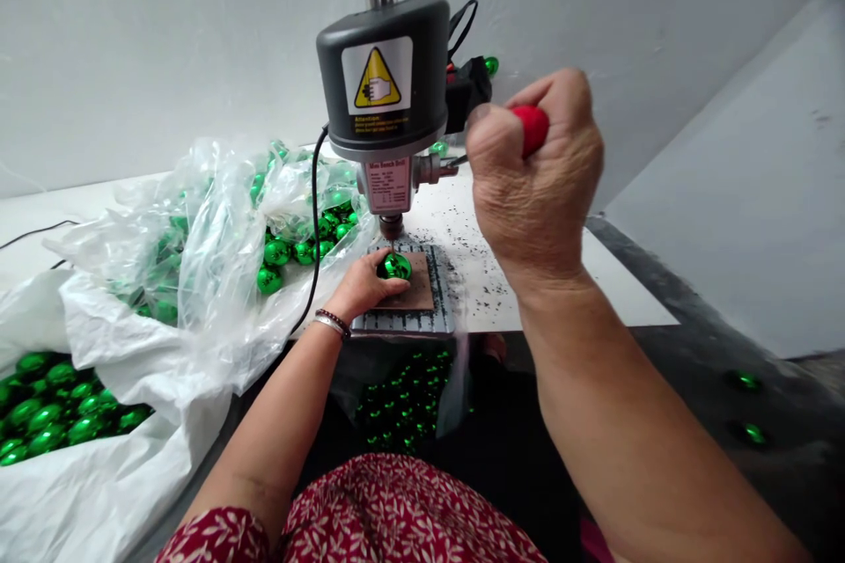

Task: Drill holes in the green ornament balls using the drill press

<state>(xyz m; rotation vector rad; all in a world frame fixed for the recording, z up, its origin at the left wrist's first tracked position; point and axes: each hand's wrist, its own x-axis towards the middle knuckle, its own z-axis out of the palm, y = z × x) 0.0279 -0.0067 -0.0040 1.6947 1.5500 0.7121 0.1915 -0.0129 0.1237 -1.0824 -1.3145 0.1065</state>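
Note:
A shiny green ball (397, 266) sits on a brown board (422, 292) over the grey slotted base (442, 317) of a small bench drill (386, 75). Thumb and fingers of my left hand (367, 283) grip the ball from its left side. The drill's bit comes down right above the ball; whether it touches is too small to tell. My right hand (538, 180) is wrapped round the red knob (533, 130) of the drill's lever, raised to the right of the drill head.
Clear plastic bags (217, 237) of green balls (277, 252) cover the table's left. More balls lie in a white sack (53, 413) at lower left and below the table edge. Dark shavings dot the white tabletop (594, 299). A black cable (315, 237) hangs left of the drill.

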